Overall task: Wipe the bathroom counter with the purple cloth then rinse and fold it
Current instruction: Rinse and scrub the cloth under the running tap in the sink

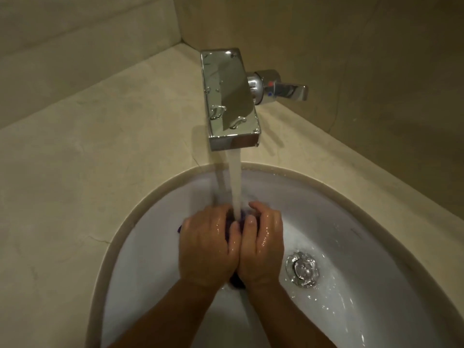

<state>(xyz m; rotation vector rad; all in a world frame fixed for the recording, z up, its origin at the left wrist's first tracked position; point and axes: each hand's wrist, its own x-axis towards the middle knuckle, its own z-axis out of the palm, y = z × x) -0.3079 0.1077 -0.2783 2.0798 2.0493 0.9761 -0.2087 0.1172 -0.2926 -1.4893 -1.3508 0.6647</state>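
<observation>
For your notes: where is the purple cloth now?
Head view, centre: purple cloth bunched between left hand and right hand, under the running tap, over the sink.

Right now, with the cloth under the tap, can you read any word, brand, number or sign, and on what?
No words, brands or numbers are readable.
Signs only: a red mark and a blue mark on the chrome tap handle, no lettering.
The chrome spout bears only water drops; the purple cloth, gripped by the left hand and right hand, shows no label.
</observation>
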